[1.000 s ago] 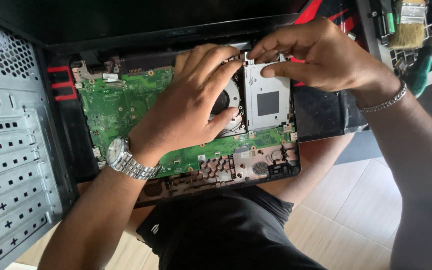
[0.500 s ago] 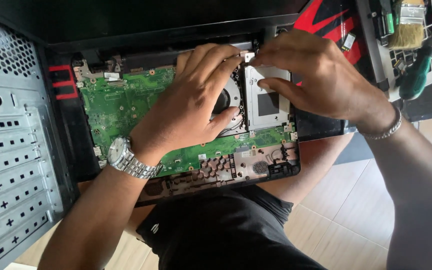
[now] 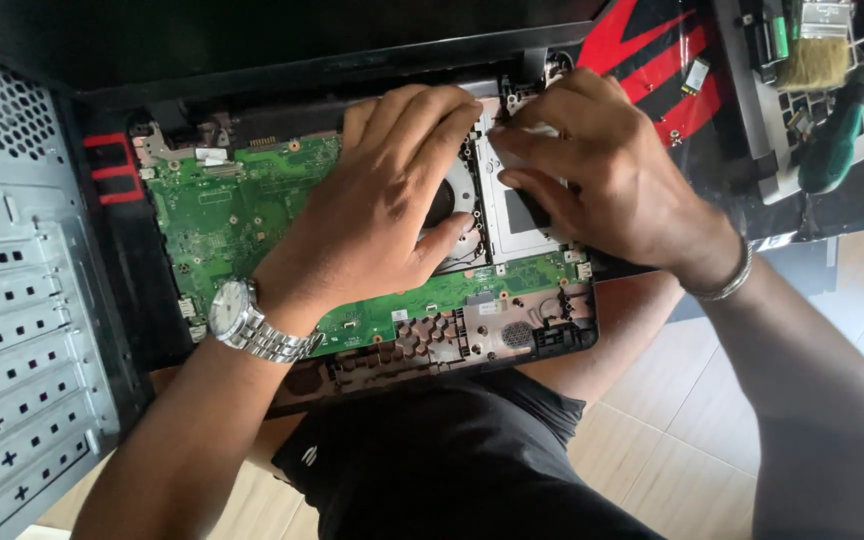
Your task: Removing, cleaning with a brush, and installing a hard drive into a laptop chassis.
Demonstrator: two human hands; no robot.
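Over a pale tiled floor point(image 3: 652, 440), I see the opened laptop base point(image 3: 372, 260) on the lap. My left hand point(image 3: 372, 230) lies flat, fingers relaxed, on its fan point(image 3: 457, 200); my right hand point(image 3: 602, 180) pinches the silver heatsink plate point(image 3: 512, 225) beside that fan.

- The laptop base point(image 3: 512, 345) rests on the lap, board point(image 3: 242, 215) inside.
- The fan point(image 3: 457, 205) lies at the board's 3 o'clock, under the left hand point(image 3: 382, 215).
- The right hand point(image 3: 602, 170) sits at the fan's 3 o'clock.
- The case point(image 3: 12, 330) stands at 9 o'clock, the brush point(image 3: 812, 55) at 2 o'clock.
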